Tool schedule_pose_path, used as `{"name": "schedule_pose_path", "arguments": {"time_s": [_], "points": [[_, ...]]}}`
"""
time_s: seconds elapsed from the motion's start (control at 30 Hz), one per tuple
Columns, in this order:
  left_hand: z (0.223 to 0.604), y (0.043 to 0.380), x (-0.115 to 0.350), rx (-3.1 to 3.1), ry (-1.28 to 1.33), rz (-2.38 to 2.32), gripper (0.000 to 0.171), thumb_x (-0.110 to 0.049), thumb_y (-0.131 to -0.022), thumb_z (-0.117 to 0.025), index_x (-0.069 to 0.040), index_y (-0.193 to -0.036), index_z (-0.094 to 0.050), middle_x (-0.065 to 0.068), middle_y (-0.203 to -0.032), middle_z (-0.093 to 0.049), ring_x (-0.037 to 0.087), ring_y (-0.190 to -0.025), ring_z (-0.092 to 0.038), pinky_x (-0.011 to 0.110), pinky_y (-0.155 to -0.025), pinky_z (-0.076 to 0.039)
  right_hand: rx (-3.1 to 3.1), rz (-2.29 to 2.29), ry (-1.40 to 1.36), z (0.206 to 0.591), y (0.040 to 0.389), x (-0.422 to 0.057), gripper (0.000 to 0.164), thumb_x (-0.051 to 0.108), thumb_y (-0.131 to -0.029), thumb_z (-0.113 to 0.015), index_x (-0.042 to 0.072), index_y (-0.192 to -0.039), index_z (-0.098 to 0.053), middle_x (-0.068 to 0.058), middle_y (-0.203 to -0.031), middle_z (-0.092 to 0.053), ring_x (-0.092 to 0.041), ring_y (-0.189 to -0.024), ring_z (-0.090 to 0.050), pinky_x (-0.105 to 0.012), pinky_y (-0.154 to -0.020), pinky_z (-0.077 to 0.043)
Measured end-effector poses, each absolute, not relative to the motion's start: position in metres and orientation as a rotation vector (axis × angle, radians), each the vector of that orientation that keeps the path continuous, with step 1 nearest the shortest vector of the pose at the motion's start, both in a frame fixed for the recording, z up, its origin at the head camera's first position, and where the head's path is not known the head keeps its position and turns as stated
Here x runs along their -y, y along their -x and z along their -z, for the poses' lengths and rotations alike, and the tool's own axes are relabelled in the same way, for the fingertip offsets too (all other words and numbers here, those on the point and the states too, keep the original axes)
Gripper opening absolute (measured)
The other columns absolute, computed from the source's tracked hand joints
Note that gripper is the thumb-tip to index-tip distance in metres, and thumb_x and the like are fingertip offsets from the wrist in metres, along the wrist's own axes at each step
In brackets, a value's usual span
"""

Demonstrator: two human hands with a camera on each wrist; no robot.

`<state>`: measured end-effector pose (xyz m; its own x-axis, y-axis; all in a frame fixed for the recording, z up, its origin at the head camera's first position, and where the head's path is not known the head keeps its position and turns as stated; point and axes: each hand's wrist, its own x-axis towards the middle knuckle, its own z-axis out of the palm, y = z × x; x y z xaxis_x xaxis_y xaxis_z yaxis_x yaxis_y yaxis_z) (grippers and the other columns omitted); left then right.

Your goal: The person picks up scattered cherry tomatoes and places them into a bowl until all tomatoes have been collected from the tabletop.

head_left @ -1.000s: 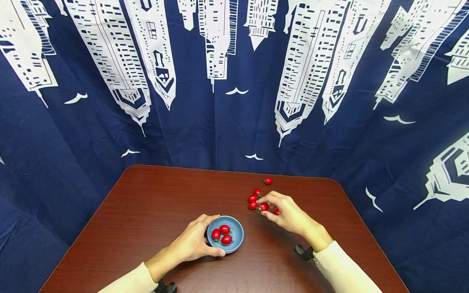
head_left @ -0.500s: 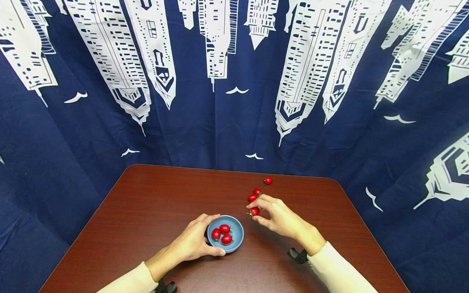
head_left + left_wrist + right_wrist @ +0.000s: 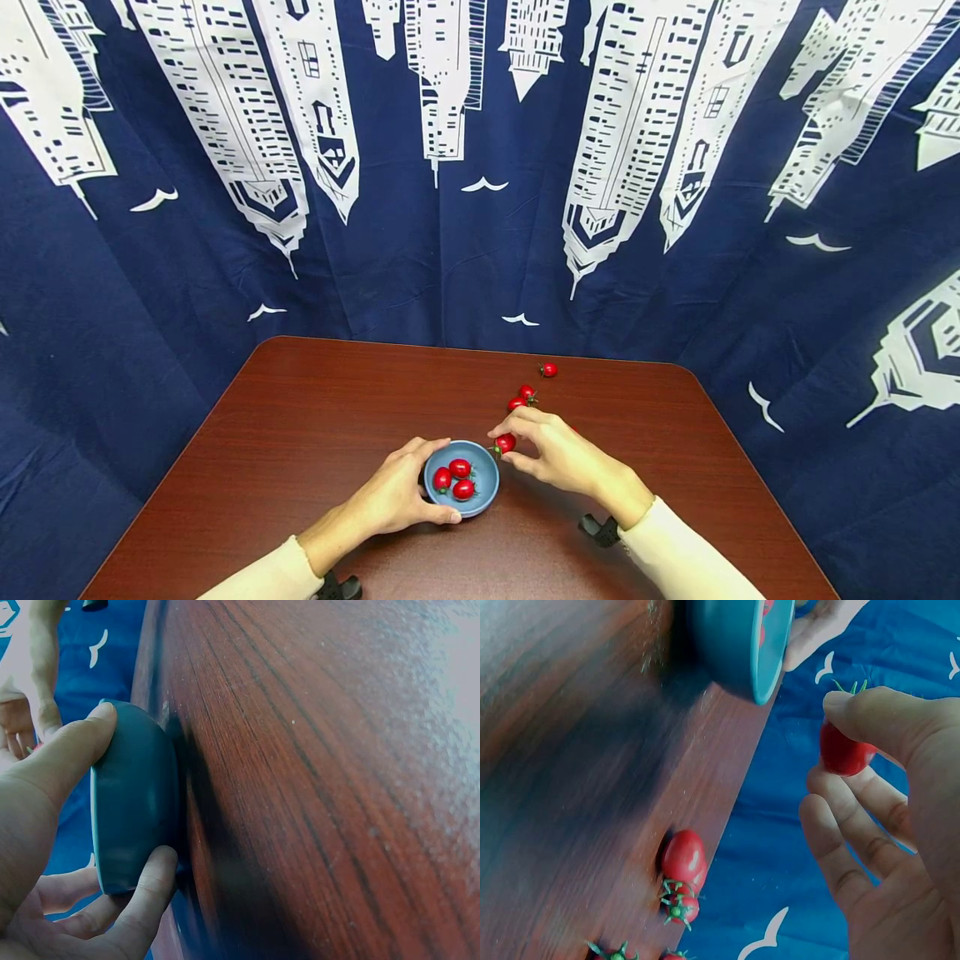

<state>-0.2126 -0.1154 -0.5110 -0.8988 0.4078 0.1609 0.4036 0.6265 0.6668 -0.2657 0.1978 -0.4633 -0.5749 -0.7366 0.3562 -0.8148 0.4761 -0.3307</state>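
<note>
A small blue bowl (image 3: 486, 479) stands on the table with 3 red cherry tomatoes (image 3: 463, 490) in it. My left hand (image 3: 386, 498) holds the bowl from the left; in the left wrist view its thumb and fingers span the bowl's outer wall (image 3: 139, 795). Just off the bowl's right rim, my right hand (image 3: 566, 457) pinches another cherry tomato (image 3: 506, 443) between thumb and fingers. The right wrist view shows this cherry tomato (image 3: 846, 752) with its green stem end up by the thumb tip, held above the table.
Beyond my right hand lie more loose cherry tomatoes (image 3: 517, 404), partly hidden by it. A lone cherry tomato (image 3: 549, 370) rests near the far edge of the brown table (image 3: 360, 392). Behind the table hangs a blue curtain (image 3: 442, 250) with white buildings printed on it.
My right hand has carried the pinched cherry tomato left and nearer, from the loose group to beside the bowl. My left hand and the bowl have stayed in place.
</note>
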Motion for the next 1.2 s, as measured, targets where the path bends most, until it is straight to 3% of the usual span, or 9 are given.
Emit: {"name": "schedule_pose_path", "arguments": {"time_s": [0.27, 0.67, 1.2], "points": [[0.510, 0.212, 0.116, -2.803, -0.697, -1.178, 0.109, -0.043, -0.074, -0.113, -0.004, -0.163, -0.063, 0.008, -0.134, -0.072, 0.022, -0.119, -0.066, 0.027, -0.094, -0.064, 2.570, -0.740, -1.394, 0.465, 0.261, -0.188, 0.035, 0.009, -0.101, -0.092, 0.009, -0.134, -0.082, -0.001, -0.127, -0.081, -0.013, -0.111, -0.078, -0.039, -0.096, -0.072], [0.512, 0.213, 0.116, -2.778, -0.685, -1.180, 0.109, -0.045, -0.076, -0.112, -0.004, -0.164, -0.062, 0.010, -0.137, -0.071, 0.022, -0.121, -0.065, 0.029, -0.094, -0.065, 2.597, -0.667, -1.427, 0.467, 0.254, -0.177, 0.034, 0.014, -0.102, -0.092, 0.011, -0.134, -0.083, 0.002, -0.126, -0.080, -0.012, -0.112, -0.078, -0.027, -0.100, -0.068], [0.510, 0.212, 0.115, -2.754, -0.680, -1.214, 0.109, -0.042, -0.077, -0.112, -0.002, -0.165, -0.061, 0.013, -0.140, -0.070, 0.024, -0.122, -0.065, 0.024, -0.089, -0.066, 2.606, -0.653, -1.429, 0.474, 0.251, -0.175, 0.038, 0.018, -0.102, -0.093, 0.016, -0.138, -0.082, 0.004, -0.133, -0.077, -0.012, -0.120, -0.077, -0.031, -0.104, -0.068]]}}
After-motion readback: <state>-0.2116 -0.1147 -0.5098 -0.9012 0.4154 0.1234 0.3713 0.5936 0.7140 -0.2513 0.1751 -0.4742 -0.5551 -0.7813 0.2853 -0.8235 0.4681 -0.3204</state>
